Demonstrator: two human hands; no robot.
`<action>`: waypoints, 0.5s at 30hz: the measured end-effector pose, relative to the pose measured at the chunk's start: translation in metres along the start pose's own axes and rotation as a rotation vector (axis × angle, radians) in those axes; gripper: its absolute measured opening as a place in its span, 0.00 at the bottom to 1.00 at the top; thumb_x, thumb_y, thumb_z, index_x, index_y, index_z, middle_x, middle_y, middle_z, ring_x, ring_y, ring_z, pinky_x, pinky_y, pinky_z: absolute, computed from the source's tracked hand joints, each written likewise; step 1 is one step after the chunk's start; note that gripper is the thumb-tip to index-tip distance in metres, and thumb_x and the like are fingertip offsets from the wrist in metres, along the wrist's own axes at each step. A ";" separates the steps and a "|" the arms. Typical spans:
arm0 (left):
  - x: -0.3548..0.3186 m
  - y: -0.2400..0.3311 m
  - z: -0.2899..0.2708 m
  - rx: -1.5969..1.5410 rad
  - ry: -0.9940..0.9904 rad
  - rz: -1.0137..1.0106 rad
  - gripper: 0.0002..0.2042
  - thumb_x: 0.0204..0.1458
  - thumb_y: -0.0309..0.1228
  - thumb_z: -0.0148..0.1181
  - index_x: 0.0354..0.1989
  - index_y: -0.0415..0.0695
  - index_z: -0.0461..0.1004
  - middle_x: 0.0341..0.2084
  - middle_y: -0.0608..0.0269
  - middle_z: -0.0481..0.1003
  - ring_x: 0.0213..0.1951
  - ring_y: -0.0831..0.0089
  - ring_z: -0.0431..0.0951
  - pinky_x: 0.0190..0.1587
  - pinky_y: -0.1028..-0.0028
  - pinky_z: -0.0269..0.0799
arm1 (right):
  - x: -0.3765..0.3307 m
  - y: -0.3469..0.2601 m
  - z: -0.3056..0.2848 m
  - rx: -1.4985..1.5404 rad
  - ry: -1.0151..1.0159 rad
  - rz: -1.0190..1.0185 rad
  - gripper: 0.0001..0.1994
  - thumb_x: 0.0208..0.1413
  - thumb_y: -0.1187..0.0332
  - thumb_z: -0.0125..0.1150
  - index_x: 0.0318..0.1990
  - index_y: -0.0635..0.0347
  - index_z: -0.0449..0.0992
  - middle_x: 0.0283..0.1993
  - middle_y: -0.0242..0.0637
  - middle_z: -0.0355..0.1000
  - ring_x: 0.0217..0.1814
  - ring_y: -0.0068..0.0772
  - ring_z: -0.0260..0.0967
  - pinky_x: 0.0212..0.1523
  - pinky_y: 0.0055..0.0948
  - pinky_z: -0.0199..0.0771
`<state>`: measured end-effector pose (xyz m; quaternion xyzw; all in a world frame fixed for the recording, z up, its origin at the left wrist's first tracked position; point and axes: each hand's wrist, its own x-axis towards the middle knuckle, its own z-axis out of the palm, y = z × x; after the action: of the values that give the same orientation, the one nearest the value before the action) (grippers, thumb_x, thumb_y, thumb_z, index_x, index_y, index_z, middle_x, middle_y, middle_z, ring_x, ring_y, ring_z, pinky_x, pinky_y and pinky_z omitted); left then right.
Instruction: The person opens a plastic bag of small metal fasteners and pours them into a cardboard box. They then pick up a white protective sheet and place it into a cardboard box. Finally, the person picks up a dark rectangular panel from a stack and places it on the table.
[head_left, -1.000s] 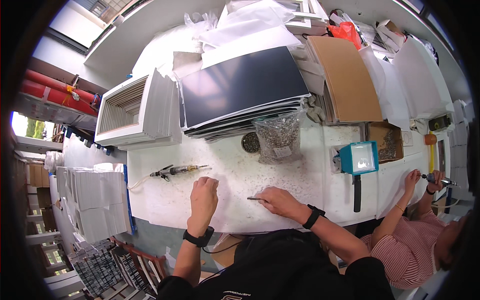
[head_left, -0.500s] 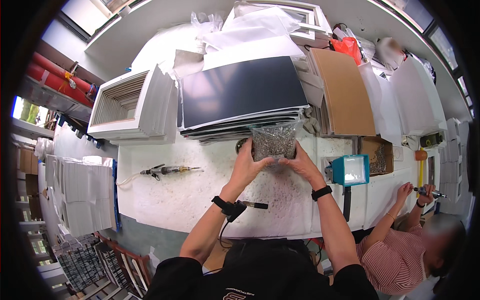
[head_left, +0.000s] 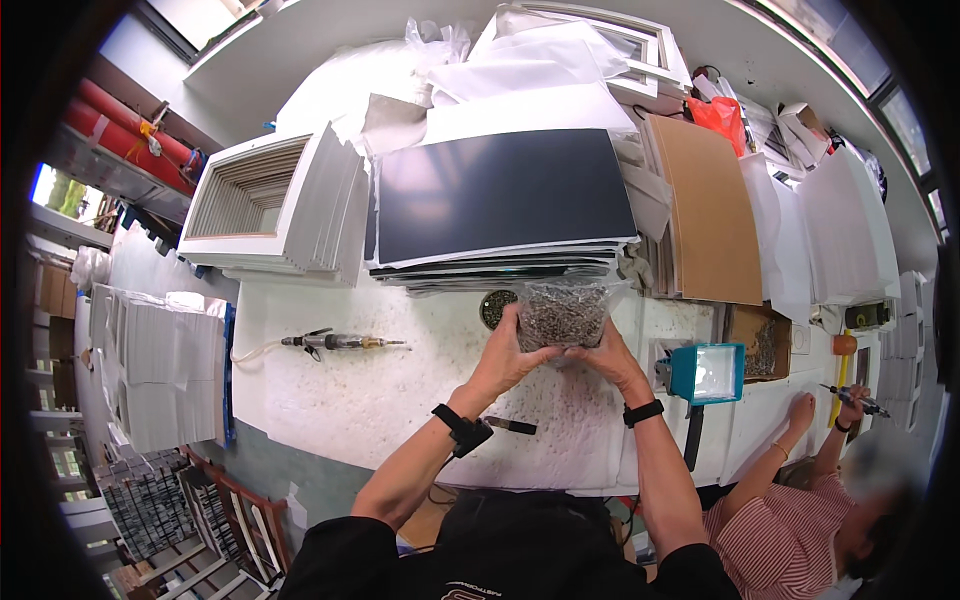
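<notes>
Bag (head_left: 563, 318) now grasped between left hand (head_left: 508, 358) and right hand (head_left: 612, 362).
Strip (head_left: 516, 427) set down toward worktop's (head_left: 310, 405) front edge, freeing both.

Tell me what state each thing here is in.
Clear bag, bits inside, held between left hand and right hand
Round dish, open, bits inside
Driver tool, lying on table, hose attached
Cardboard box, open, bits inside
White frames, stacked
Dark panels, stacked
Co-worker's tool, held

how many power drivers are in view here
2. One power driver lies on the white tabletop, left of the person's left hand; the other driver is in the co-worker's hand at the right. Others could be hidden from view.
</notes>
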<state>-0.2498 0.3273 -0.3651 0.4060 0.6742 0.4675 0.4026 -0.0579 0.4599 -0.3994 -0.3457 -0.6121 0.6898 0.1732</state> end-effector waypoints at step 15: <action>0.017 -0.038 -0.004 -0.038 -0.216 0.145 0.49 0.37 0.38 0.87 0.66 0.40 0.61 0.61 0.46 0.72 0.63 0.53 0.73 0.66 0.61 0.68 | -0.016 0.004 0.006 -0.009 0.008 0.073 0.56 0.34 0.56 0.91 0.71 0.62 0.63 0.67 0.40 0.72 0.70 0.36 0.68 0.72 0.36 0.67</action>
<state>-0.2661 0.3324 -0.4036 0.4941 0.5869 0.4616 0.4453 -0.0495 0.4442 -0.3988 -0.3716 -0.6013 0.6915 0.1488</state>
